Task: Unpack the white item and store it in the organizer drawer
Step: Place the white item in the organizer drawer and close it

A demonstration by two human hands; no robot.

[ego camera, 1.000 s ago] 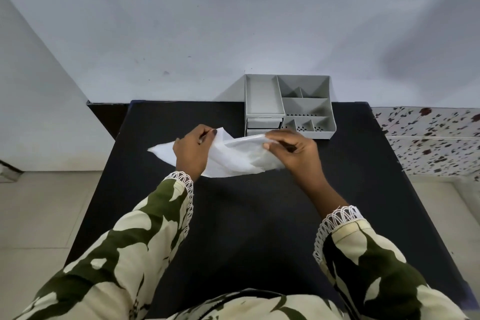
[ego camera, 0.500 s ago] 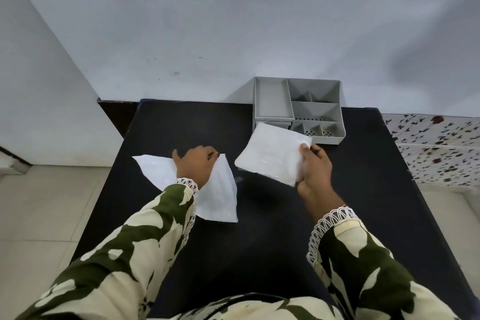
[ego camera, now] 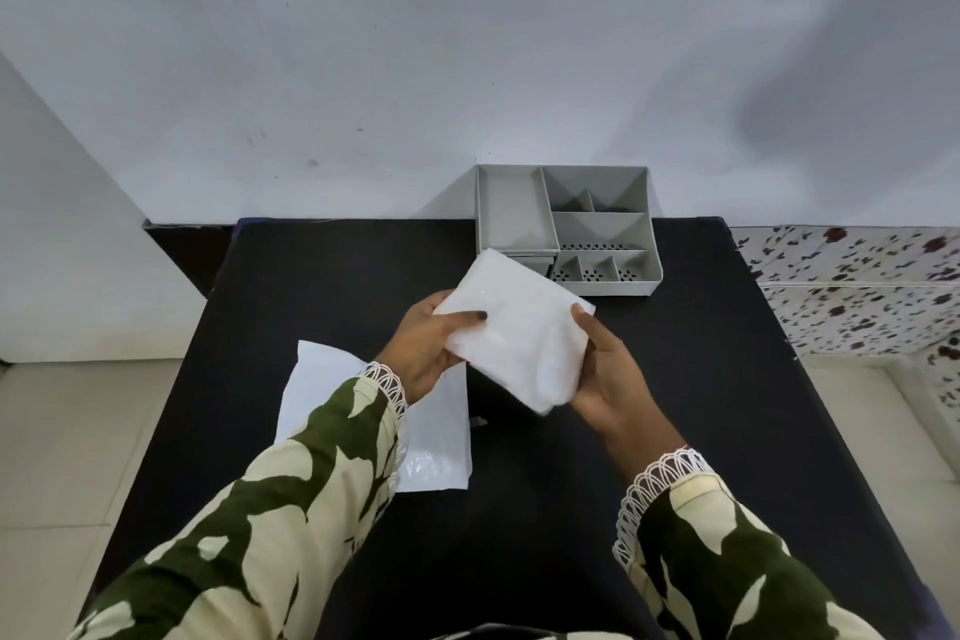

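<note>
I hold a flat, folded white item (ego camera: 519,327) above the black table, tilted, with both hands on it. My left hand (ego camera: 426,348) grips its left edge, thumb on top. My right hand (ego camera: 605,369) supports its right and lower edge. The empty white wrapper (ego camera: 436,426) lies flat on the table below my left wrist, partly hidden by my sleeve. The grey organizer (ego camera: 566,229) stands at the table's far edge against the wall. Its small front drawer (ego camera: 535,265) is mostly hidden behind the white item.
The black table (ego camera: 701,379) runs from the wall toward me. Tiled floor lies to the left. A speckled white surface (ego camera: 857,286) adjoins the table on the right. The organizer has several open compartments.
The white item came out of the wrapper in my right hand. My left hand let go of the wrapper, now flat on the table, and took hold of the item's left edge.
</note>
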